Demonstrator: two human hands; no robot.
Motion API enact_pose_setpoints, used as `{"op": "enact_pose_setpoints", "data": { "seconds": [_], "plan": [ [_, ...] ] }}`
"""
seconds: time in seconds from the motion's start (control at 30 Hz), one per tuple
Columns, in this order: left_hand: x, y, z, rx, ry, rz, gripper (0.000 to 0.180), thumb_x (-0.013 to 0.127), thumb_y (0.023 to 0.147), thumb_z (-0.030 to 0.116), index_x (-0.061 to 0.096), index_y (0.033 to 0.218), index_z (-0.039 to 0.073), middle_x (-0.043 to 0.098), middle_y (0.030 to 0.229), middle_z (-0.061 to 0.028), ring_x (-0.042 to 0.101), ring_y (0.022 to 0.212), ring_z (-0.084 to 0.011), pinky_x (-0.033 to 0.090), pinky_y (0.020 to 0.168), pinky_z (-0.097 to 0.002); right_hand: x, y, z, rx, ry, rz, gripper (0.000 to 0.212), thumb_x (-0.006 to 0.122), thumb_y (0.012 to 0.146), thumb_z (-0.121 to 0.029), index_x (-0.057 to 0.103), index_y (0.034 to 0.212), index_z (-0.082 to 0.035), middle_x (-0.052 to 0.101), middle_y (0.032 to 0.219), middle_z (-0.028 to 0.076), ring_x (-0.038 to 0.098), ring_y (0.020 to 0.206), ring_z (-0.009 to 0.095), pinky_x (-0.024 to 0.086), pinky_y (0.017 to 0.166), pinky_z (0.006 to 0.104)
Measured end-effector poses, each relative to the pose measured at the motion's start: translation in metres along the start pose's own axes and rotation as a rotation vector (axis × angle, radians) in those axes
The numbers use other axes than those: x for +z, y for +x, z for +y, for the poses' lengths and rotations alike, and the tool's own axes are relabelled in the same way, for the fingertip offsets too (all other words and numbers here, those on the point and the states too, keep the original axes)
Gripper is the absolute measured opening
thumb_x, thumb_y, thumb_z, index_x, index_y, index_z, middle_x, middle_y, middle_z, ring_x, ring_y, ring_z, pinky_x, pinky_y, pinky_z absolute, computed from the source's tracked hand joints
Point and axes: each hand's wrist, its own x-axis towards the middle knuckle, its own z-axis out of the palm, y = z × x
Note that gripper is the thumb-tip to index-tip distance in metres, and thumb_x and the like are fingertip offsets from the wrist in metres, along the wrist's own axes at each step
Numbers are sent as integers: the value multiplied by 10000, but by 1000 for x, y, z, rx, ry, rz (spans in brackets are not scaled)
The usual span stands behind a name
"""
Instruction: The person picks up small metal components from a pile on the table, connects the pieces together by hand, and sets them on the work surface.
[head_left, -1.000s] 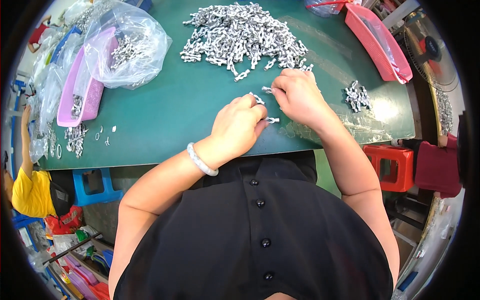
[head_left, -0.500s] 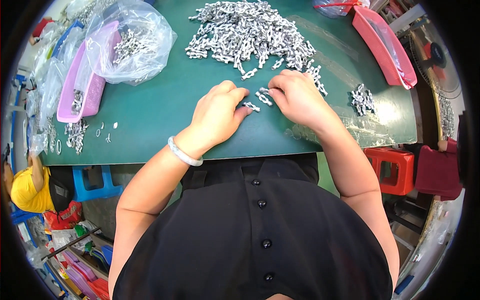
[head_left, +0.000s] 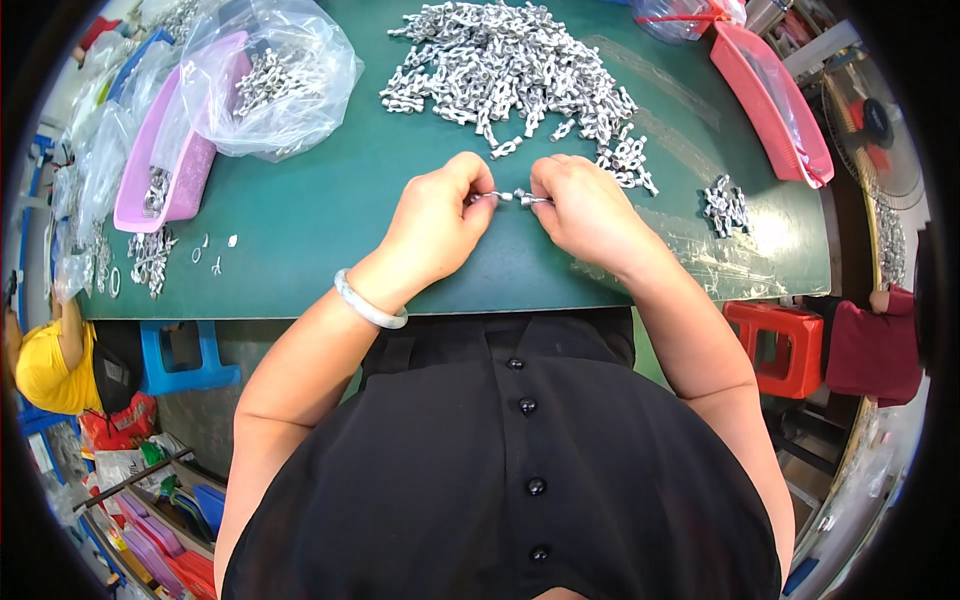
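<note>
My left hand, with a pale bangle on its wrist, pinches a small silver metal link whose end pokes out past the fingertips. Facing it, my right hand grips a second metal link between thumb and fingers. The ends of the two links point at each other and are very close; whether they touch I cannot tell. Most of each link is hidden by my fingers. Beyond my hands a big heap of similar silver links lies on the green table.
A purple basket and a clear plastic bag of links stand at the left, with loose links nearby. At the right are a small pile of links and a pink basket. Two people sit at the sides.
Both hands have come nearer to each other. The links that lay near the fingertips are now held up, one in each hand, with their ends brought together.
</note>
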Motion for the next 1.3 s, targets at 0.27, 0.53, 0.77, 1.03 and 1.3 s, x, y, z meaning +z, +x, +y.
{"op": "enact_pose_setpoints", "data": {
  "seconds": [0.27,0.53,0.77,1.03,1.3],
  "plan": [
    [3,-11,-7,-158,-635,62,218,543,858,-12,542,1075,9,557,789,7,520,706,-54,435,665,-198,-10,0,1,140,598,-36,210,627,775,-24,602,980,18,640,852,103,619,761,204,490,688,311],
    [12,-20,14,-185,-1049,42,231,576,865,15,594,1094,-12,628,878,-37,574,765,-97,488,700,-240,2,-16,-5,70,1347,105,244,627,829,21,562,1064,8,595,961,33,558,864,78,470,778,220],
    [15,-19,14,-166,-1166,-1,138,609,877,55,621,1009,17,637,916,-44,575,760,-105,487,693,-237,7,-23,-13,54,1372,188,236,657,815,10,552,1025,3,592,945,33,553,864,83,473,770,224],
    [15,-19,16,-219,-1291,-66,99,600,890,74,595,980,32,616,888,-38,565,758,-105,483,693,-241,9,-27,-13,131,1607,165,170,654,822,-1,584,977,4,623,912,41,579,792,95,485,752,241],
    [16,-22,18,-127,-1190,-29,100,608,882,67,593,972,24,626,892,-51,571,762,-103,478,691,-233,16,-29,-9,130,1659,163,125,638,844,-35,592,958,-14,626,882,29,572,777,87,464,707,227]
  ]
}}
